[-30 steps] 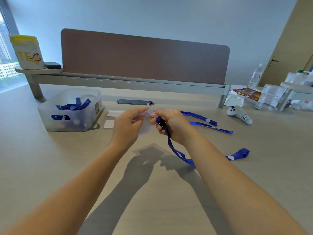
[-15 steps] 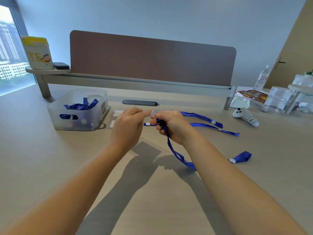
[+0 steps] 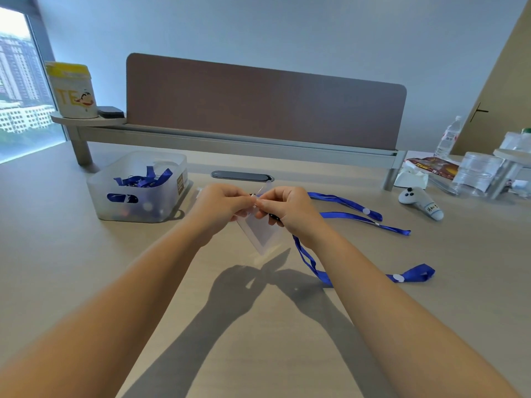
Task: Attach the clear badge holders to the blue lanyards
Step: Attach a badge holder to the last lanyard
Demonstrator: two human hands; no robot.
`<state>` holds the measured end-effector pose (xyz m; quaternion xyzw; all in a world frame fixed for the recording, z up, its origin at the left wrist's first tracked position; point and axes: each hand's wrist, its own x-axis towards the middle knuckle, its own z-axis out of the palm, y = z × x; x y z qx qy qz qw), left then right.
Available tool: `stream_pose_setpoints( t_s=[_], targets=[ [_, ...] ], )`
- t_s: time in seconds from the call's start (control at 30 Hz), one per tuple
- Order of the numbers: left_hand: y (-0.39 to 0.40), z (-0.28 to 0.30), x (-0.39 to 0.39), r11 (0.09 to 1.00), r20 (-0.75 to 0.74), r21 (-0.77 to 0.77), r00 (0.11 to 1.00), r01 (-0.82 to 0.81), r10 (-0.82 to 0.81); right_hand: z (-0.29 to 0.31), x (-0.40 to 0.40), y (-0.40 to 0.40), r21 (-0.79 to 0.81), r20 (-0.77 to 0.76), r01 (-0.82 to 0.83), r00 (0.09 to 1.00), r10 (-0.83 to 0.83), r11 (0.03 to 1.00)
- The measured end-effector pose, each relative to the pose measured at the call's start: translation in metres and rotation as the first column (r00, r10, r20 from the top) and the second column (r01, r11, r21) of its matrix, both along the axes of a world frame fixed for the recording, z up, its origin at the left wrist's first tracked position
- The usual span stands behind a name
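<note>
- Counter (image 3: 86, 268), wide pale wood-grain: the lifted blue ribbon lanyard (image 3: 307, 261) trails across it to the right; drag on that tail could tug the clip end out of the hands.
- Translucent plastic bin (image 3: 138, 188) at left holds more blue lanyards; its nearness risks little.
- Clear flat plastic badge holder (image 3: 260, 234) hangs below both hands, above the counter; slick film may twist or slip free.
- Left hand (image 3: 218, 209) and right hand (image 3: 290, 212), fingers curled tight, pinch the holder's top and the lanyard's small black clip together; whether the clip has caught the slot cannot be seen.
</note>
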<state>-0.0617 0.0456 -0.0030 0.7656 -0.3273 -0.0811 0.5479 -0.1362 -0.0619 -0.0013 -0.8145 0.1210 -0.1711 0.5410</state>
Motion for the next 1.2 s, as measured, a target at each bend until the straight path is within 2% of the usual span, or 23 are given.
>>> stream_pose_setpoints(
  t_s=[0.13, 0.57, 0.63, 0.7, 0.8, 0.87, 0.93, 1.0, 1.07, 1.13, 1.2],
  targets=[
    [0.004, 0.004, 0.005, 0.999, -0.058, -0.003, 0.998, 0.038, -0.039, -0.001, 0.002, 0.002, -0.007, 0.034, 0.008, 0.999, -0.008, 1.000],
    [0.004, 0.002, 0.008, 0.997, -0.070, -0.074, 0.997, 0.034, -0.039, -0.004, 0.012, 0.008, -0.012, 0.098, 0.023, 0.995, -0.022, 1.000],
    [0.005, 0.002, 0.009, 0.997, -0.133, -0.060, 0.989, 0.049, -0.056, -0.003, 0.012, 0.006, -0.013, 0.086, 0.001, 0.996, 0.000, 1.000],
    [0.007, -0.001, 0.013, 0.993, -0.311, -0.045, 0.943, 0.107, -0.116, 0.001, 0.012, 0.002, 0.035, 0.061, -0.023, 0.998, 0.021, 0.999],
    [0.014, -0.013, 0.019, 0.978, -0.601, 0.075, 0.792, 0.193, -0.110, 0.009, 0.013, -0.005, 0.167, 0.011, -0.036, 0.999, 0.035, 0.985],
    [0.018, -0.026, 0.022, 0.937, -0.703, 0.162, 0.702, 0.309, -0.110, 0.013, 0.014, -0.009, 0.207, -0.002, -0.042, 0.999, 0.043, 0.978],
    [0.019, -0.035, 0.022, 0.914, -0.794, 0.122, 0.591, 0.386, -0.143, 0.014, 0.014, -0.011, 0.219, -0.011, -0.072, 0.997, 0.076, 0.973],
    [0.016, -0.037, 0.019, 0.949, -0.879, -0.034, 0.443, 0.314, -0.178, 0.013, 0.013, -0.012, 0.214, -0.032, -0.114, 0.992, 0.124, 0.970],
    [0.010, -0.035, 0.015, 0.973, -0.909, -0.212, 0.348, 0.089, -0.230, 0.012, 0.011, -0.012, 0.172, -0.082, -0.158, 0.981, 0.174, 0.972],
    [0.003, -0.033, 0.014, 0.919, -0.902, -0.350, 0.331, -0.182, -0.278, 0.010, 0.007, -0.013, 0.065, -0.150, -0.180, 0.971, 0.188, 0.982],
    [-0.001, -0.027, 0.015, 0.846, -0.884, -0.409, 0.378, -0.341, -0.275, 0.008, 0.004, -0.014, -0.023, -0.216, -0.166, 0.964, 0.158, 0.986]
  ],
)
